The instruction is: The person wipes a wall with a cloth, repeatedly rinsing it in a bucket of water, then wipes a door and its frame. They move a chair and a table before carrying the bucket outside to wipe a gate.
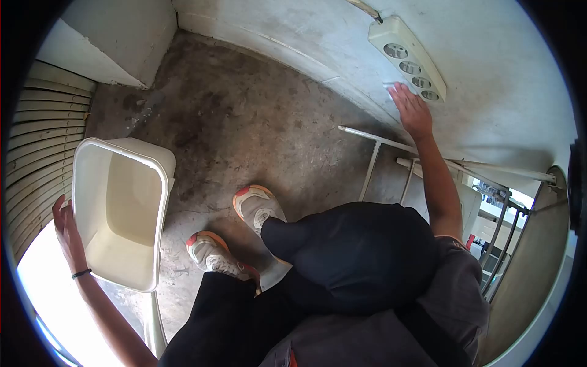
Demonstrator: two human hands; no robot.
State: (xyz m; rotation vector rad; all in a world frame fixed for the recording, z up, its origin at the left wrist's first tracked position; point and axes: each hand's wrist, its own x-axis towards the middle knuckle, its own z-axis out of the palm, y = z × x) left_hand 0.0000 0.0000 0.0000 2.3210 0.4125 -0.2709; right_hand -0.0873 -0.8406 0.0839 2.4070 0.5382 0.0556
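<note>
My left hand point(66, 235) is partly behind the rim of the tub point(160, 202), so my fingertips there are out of sight. Below it a bright glare washes out whatever lies there. My knee point(361, 251) covers part of one shoe point(257, 208); my trouser leg covers the heel of the other shoe point(214, 254). The cable from the power strip point(408, 58) runs off the top edge. The stuff past the railing point(501, 226) is too small to make out.

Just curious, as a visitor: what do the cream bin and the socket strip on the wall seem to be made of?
The cream rectangular bin, gripped at its rim by the left hand, looks like smooth moulded plastic, with rounded corners and a soft sheen. The beige four-socket power strip, beside the right hand, also seems hard matte plastic.
</note>
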